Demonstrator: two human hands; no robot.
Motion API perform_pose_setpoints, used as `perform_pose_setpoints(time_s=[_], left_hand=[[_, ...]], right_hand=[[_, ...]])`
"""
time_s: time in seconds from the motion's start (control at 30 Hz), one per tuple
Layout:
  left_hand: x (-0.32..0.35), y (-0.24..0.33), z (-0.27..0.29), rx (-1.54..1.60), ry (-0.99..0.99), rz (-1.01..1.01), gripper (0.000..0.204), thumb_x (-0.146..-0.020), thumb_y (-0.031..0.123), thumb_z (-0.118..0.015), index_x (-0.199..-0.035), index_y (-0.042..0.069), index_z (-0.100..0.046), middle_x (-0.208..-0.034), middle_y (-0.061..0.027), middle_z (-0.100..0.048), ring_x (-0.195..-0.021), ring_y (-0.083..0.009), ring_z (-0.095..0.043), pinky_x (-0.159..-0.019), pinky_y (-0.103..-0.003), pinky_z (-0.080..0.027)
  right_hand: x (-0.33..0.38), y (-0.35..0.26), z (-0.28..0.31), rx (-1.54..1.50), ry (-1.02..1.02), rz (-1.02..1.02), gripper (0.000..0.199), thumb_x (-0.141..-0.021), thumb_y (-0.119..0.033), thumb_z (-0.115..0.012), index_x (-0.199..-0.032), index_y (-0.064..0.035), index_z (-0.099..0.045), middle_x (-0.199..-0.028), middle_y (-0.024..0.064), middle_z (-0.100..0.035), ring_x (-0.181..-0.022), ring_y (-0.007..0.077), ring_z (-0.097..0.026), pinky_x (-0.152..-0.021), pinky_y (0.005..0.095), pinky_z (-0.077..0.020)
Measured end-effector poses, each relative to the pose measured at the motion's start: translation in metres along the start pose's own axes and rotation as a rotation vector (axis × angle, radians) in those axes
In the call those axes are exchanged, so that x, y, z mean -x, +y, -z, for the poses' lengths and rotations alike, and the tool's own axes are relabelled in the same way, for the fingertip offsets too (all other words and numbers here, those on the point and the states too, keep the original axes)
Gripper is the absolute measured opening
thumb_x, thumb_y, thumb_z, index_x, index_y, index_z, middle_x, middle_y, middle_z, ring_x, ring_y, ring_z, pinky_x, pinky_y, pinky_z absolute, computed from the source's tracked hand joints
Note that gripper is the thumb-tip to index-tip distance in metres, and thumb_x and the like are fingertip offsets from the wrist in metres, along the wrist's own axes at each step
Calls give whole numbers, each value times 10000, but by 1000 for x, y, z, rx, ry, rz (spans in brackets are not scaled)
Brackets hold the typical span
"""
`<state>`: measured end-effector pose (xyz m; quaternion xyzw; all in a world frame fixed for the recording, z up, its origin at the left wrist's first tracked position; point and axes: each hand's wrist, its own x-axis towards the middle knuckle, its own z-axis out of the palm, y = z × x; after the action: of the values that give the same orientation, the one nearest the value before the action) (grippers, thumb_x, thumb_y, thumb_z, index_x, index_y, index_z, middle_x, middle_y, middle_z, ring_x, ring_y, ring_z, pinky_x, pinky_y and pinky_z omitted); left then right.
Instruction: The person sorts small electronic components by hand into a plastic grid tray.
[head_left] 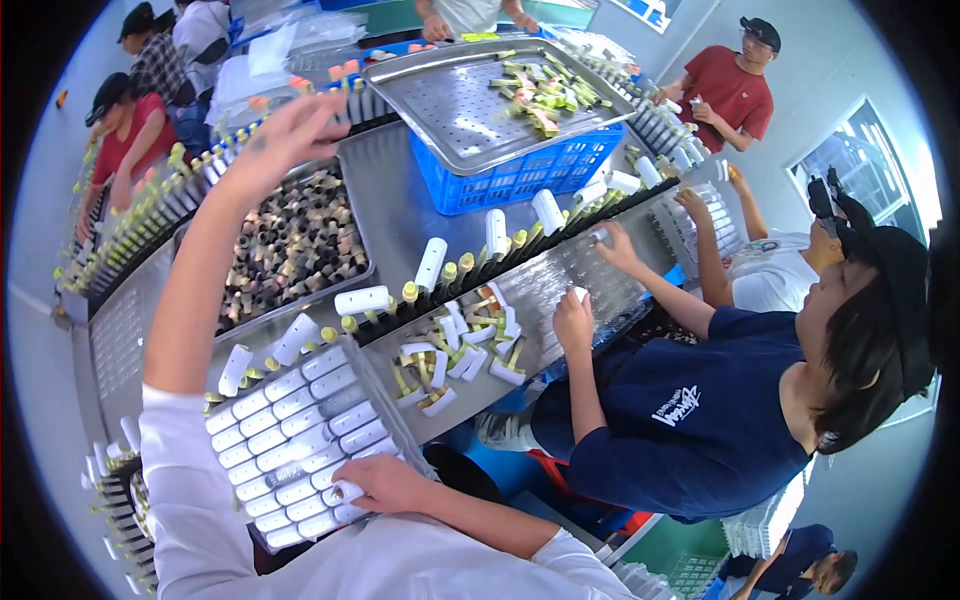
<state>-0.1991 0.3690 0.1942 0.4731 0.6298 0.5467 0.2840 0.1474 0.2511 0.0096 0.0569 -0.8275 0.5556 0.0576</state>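
A smooth, shiny steel counter (388, 200) carries a latticed blue plastic crate (470, 190) topped by a shallow, perforated metal tray (440, 105). Closer to the person, a thin, clear plastic tray (402, 432) holds neat rows of glossy white, round-ended capsules (290, 409). The left hand (292, 138) is raised with fingers loosely extended; whether its fingertips touch anything cannot be told. The right hand (388, 483) curls around one smooth white capsule (346, 492) at the clear tray's near right corner.

1 head-worn fisheye view, close, downward over the worktable (385, 205)
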Motion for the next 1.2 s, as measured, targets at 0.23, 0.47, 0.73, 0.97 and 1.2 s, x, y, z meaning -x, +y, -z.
perform_pose_setpoints(time_s=[0.23,0.47,0.73,0.97,1.2], left_hand=[[275,-7,14,-305,316,108,373,-950,319,-496,-1131,-1,-559,-1094,-100,-597,-919,-178,-597,-824,-314,-470],[454,-64,-57,-926,359,256,306,-739,197,-699,-973,15,-619,-1034,-174,-545,-955,-354,-519,-836,-431,-423],[464,-93,-92,-957,544,299,256,-763,126,-661,-996,31,-619,-1002,-166,-498,-945,-341,-477,-837,-445,-386],[464,-90,-94,-1008,674,347,201,-745,103,-645,-925,32,-590,-999,-180,-503,-948,-368,-466,-841,-466,-374],[461,-93,-85,-886,652,315,228,-786,126,-644,-986,48,-567,-1035,-179,-504,-967,-373,-473,-871,-458,-374]], right_hand=[[-1,-1,7,0,-67,-72,376,-764,-236,-673,-1079,-66,-558,-924,155,-630,-829,340,-627,-724,412,-500],[-17,-25,4,-34,16,-44,377,-836,-272,-631,-1114,-43,-519,-982,169,-591,-889,352,-593,-756,414,-474],[-56,-9,-27,399,126,108,360,-769,-246,-701,-1042,-61,-557,-1043,85,-569,-1017,290,-512,-874,374,-439],[-58,-6,-26,316,70,102,357,-775,-246,-700,-1040,-50,-562,-1051,93,-573,-1019,296,-517,-888,387,-438],[-61,-2,-20,276,128,116,362,-749,-219,-739,-1018,-40,-576,-999,121,-593,-948,323,-550,-844,393,-450]])
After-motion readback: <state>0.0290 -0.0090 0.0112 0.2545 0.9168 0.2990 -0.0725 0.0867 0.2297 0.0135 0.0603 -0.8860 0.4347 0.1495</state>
